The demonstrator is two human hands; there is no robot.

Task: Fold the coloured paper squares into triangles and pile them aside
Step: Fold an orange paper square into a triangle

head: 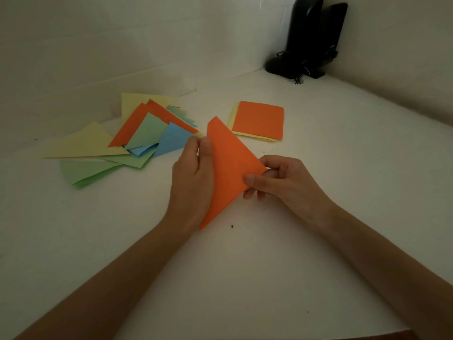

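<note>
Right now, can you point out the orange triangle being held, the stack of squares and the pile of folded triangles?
orange triangle [228, 168]: head view, middle of its face.
stack of squares [258, 120]: head view, middle of the top orange sheet.
pile of folded triangles [147, 131]: head view, green triangle on top.

Running dim and yellowish all over, showing no hard glare anywhere. Brightening gently across the bench around the middle and fading toward the wall at upper left and toward the near corners. Casting only soft, faint shadows beneath the left hand, the right hand and the orange triangle, darkest just below them. Swallowing nearly all detail in the black speakers at the far corner. Bending straight edges outward near the frame borders, wide-angle fashion. Rendering the centre reasonably sharp, softening slightly toward the speakers and the lower edge.
</note>
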